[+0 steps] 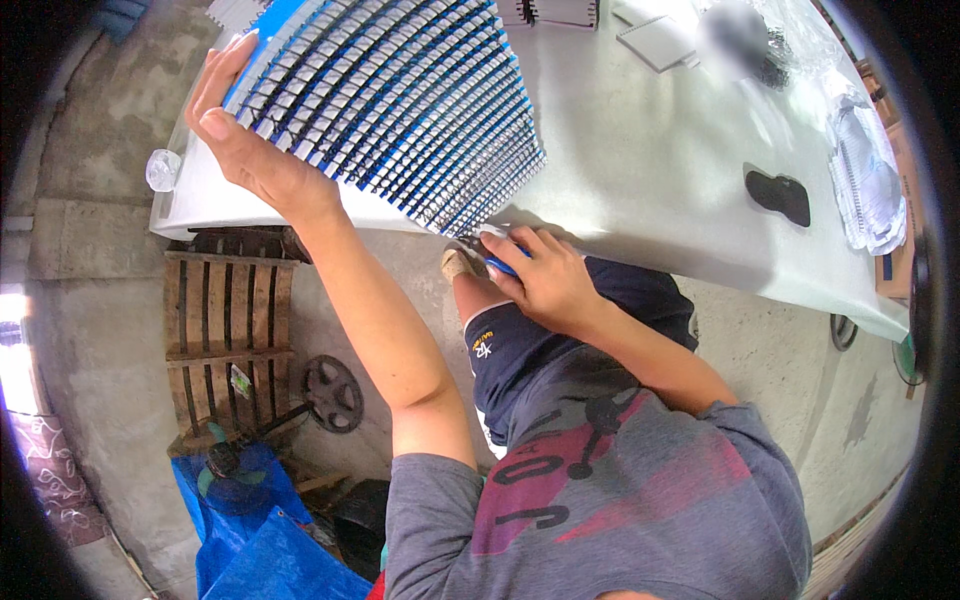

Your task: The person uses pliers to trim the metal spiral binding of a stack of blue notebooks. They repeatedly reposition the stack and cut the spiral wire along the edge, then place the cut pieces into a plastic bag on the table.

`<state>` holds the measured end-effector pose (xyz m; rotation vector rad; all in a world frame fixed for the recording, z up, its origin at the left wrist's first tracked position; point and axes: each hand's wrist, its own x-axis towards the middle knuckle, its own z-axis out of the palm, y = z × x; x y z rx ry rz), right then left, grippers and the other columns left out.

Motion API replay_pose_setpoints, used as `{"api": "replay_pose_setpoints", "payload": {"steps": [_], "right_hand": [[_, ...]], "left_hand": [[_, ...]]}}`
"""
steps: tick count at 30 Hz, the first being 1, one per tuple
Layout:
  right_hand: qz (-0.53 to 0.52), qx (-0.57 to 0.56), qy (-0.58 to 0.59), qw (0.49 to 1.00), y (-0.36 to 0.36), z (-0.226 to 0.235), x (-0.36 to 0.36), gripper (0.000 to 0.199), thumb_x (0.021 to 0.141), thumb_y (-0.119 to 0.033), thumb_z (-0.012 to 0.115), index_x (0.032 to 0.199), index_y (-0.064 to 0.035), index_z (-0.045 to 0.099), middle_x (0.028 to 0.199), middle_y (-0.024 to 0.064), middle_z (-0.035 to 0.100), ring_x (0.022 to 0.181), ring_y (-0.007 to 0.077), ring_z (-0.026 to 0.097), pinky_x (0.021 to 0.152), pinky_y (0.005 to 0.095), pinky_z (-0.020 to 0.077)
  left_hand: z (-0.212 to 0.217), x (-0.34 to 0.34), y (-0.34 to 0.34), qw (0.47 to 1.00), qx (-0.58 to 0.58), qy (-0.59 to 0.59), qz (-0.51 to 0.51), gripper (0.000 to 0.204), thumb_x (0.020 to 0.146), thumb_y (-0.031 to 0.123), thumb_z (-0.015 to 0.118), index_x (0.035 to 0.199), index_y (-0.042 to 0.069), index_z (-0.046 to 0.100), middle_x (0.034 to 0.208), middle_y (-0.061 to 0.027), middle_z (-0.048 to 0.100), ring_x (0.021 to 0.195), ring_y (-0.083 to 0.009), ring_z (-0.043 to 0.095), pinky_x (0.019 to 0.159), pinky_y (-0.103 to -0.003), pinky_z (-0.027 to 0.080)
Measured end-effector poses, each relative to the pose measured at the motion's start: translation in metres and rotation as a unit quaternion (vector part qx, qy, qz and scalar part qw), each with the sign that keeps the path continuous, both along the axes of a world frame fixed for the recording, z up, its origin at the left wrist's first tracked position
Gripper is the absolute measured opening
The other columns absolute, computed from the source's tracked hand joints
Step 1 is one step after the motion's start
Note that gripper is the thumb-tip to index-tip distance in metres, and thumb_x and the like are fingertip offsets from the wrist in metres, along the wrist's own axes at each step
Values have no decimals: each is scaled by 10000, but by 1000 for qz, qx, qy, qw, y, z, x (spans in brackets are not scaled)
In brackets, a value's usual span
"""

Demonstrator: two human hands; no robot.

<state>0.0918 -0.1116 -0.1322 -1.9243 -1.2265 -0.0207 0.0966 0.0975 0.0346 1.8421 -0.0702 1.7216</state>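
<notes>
A long row of wire-bound notebooks [400, 110] with blue covers is packed tightly together at the near left of the white table [640, 170]. Their dark wire spines face up toward me. Around the left end of this row my left hand [262, 160] is closed, its fingers along the outer cover and its thumb near the spines. My right hand [555, 280] is at the row's near right corner, by the table edge. It is wrapped round a small blue-handled tool [512, 262], whose working end is too small to make out.
At the table's far side lie more notebooks [560, 12] and a white pad [655, 42]. A black flat object [778, 197] and plastic-wrapped notebooks [865, 175] lie to the right. A clear cup [163, 170] is at the left edge. Below stand a wooden pallet [228, 335] and blue tarp [275, 555].
</notes>
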Motion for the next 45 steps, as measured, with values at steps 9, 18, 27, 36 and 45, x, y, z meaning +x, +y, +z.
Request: {"api": "replay_pose_setpoints", "payload": {"steps": [9, 18, 27, 36, 45], "right_hand": [[128, -10, 459, 879, 1, 6, 14, 316, 880, -217, 542, 1159, -68, 541, 1029, 175, 581, 897, 367, 588, 797, 434, 458], [-41, 23, -93, 995, -6, 0, 0, 364, 806, -277, 616, 1137, -127, 589, 959, 89, 535, 839, 271, 547, 674, 413, 424], [-46, -8, -113, 993, -4, -15, 2, 417, 779, -307, 613, 1179, -193, 576, 950, 79, 535, 854, 265, 559, 655, 414, 464], [99, 33, 258, 960, 1, -12, 5, 371, 909, -300, 499, 1216, -91, 492, 1105, 212, 578, 1021, 401, 554, 839, 443, 448], [70, 39, 209, 975, 2, -30, 4, 432, 886, -358, 540, 1228, -100, 490, 1124, 219, 558, 989, 421, 552, 867, 450, 436]], "left_hand": [[-1, -1, 0, 1000, 1, 1, 4, 599, 965, 518, 221, 1028, 77, 620, 1100, -119, 548, 1210, -255, 460, 1078, -442, 291], [-1, -6, 1, 999, 6, 32, 28, 591, 953, 540, 248, 1154, 54, 517, 1204, -145, 535, 1135, -219, 534, 995, -379, 467], [-1, -4, -1, 995, 20, 34, 87, 608, 974, 488, 177, 1057, 57, 598, 1100, -133, 538, 1235, -292, 418, 1096, -481, 267], [-4, -7, -2, 998, 1, 43, 53, 536, 952, 550, 221, 1046, 168, 585, 1155, -70, 529, 1287, -269, 373, 1130, -483, 223], [-1, -8, 0, 998, 24, 46, 45, 539, 976, 495, 209, 1045, 129, 598, 1158, -103, 529, 1276, -270, 374, 1121, -466, 233]]}}
